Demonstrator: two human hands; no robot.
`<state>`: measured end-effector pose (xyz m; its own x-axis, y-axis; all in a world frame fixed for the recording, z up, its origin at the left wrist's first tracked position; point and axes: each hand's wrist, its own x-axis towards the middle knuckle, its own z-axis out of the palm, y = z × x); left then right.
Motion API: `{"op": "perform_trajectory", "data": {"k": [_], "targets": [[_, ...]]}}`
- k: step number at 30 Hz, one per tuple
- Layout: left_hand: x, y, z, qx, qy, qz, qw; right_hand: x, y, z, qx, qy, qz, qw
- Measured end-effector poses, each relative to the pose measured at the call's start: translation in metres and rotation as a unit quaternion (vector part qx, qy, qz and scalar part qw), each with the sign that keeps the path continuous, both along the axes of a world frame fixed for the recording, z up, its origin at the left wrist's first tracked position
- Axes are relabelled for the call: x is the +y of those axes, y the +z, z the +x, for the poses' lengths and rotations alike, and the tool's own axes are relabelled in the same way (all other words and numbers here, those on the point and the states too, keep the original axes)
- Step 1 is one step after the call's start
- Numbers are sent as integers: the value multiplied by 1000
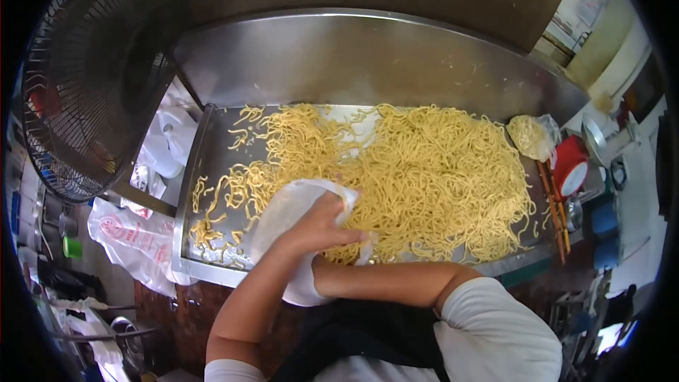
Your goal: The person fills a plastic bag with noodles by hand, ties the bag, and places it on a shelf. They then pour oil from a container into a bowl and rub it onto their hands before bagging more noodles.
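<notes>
Yellow noodles (453, 177) lie in a thick, loose layer over a metal tray table (216, 145). Just above the noodles, near the front edge, my left hand (325, 223) grips a whitish plastic bag (279, 212), its thumb pointing right. My right forearm (396, 281) comes across from the right beneath the left hand. The right hand itself is hidden by the bag and the left hand, so its fingers do not show. Some noodles touch the bag's open side.
A large fan (99, 78) stands at the left. Below it hangs a printed plastic bag (131, 240). To the right are a filled clear bag (530, 136), long wooden sticks (555, 212) and a red-and-white round item (571, 170). A tall metal wall (368, 56) backs the table.
</notes>
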<state>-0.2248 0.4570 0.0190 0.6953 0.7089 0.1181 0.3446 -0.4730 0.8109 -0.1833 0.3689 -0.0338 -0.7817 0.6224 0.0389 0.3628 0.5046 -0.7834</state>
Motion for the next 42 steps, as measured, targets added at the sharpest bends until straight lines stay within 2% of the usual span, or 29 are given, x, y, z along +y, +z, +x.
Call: {"op": "perform_trajectory", "data": {"k": [1,2,3,4,5,7,8,9,10,11,12,13,15,17,18,19,21,22,23,25,26,28,29,30,31,33,36,40,42], "targets": [[4,-2,13,118,-59,65,989,-1,1,8,2,7,-10,1000],[10,-2,30,115,-62,69,989,0,-1,19,14,12,-20,1000],[19,0,50,289,-88,0,953,-1,-25,28,43,5,-51,998],[28,-1,66,452,-109,-67,883,-4,-62,37,69,-12,-77,995],[36,-10,76,449,-114,-58,884,1,66,94,-20,15,61,998],[49,-48,94,458,-62,-24,886,5,30,132,-93,22,62,993],[55,-74,101,454,-69,-13,888,4,33,156,-75,-39,-57,995],[63,-102,105,430,-11,20,903,4,37,182,-50,-101,-170,979],[73,-113,109,402,46,53,913,6,42,204,-50,-115,-161,979],[81,-108,113,398,35,67,914,5,45,224,-75,-217,-161,960],[86,-98,114,374,60,-32,925,3,47,237,-96,-317,-163,929],[86,-87,112,348,85,-134,924,4,46,245,-94,-330,-159,926],[72,-39,93,226,81,-314,919,15,42,259,-39,-379,73,922],[39,-22,69,-70,68,-380,920,36,47,250,-61,-373,144,914],[28,-18,51,-46,80,-370,924,46,47,241,-87,-357,206,907],[21,-9,33,-25,92,-362,927,55,37,233,-65,-356,163,918],[-5,53,1,-154,145,-419,883,74,35,222,-93,-374,123,915],[-6,56,-22,-190,111,-408,886,83,36,221,-119,-391,83,909],[-9,53,-47,-224,78,-398,886,90,32,223,-84,-421,129,894],[-24,61,-84,-257,172,-450,838,110,12,245,-73,-460,208,860],[-25,57,-101,-256,174,-455,835,117,11,261,-93,-477,237,841],[-30,48,-127,-135,179,-361,905,127,17,297,-144,-516,258,804],[-31,62,-121,-113,168,-358,912,132,19,313,-173,-531,249,791],[-29,54,-127,-3,169,-309,936,143,3,337,-145,-527,267,794],[-28,40,-136,110,168,-261,944,137,36,339,-311,-457,177,814],[-25,33,-139,228,173,-264,921,147,54,334,-426,-379,-43,821],[-25,13,-142,240,226,-267,906,144,82,304,-329,-320,-38,887],[-24,-2,-138,245,216,-223,918,142,59,212,-213,-151,128,957],[-26,2,-134,235,205,-201,929,135,61,158,-206,-69,72,974]]}}
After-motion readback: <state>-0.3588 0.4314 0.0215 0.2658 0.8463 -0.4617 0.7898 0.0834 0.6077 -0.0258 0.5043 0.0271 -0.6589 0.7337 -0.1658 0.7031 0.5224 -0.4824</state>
